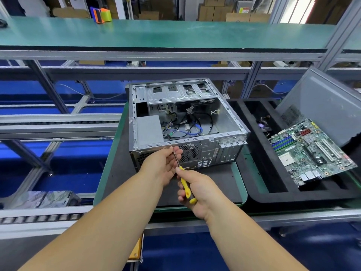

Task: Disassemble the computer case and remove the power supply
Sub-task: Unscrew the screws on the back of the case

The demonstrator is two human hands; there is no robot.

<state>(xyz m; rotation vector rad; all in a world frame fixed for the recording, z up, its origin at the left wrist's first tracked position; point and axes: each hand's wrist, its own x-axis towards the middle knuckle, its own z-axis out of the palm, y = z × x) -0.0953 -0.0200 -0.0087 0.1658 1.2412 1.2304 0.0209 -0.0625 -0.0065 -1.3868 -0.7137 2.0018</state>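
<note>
We are reaching both bare forearms forward, our right hand (197, 189) curling round a yellow-and-black plastic-handled screwdriver (186, 187) while our left hand (166, 165) is pinching its thin metal shaft.

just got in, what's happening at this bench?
A person is working on the rear panel of an open computer case lying on its side. The right hand grips a yellow-handled screwdriver, and the left hand pinches its shaft near the tip, at the rear panel beside the fan grille. The power supply is still inside. A motherboard already lies in the black foam tray to the right.
</note>
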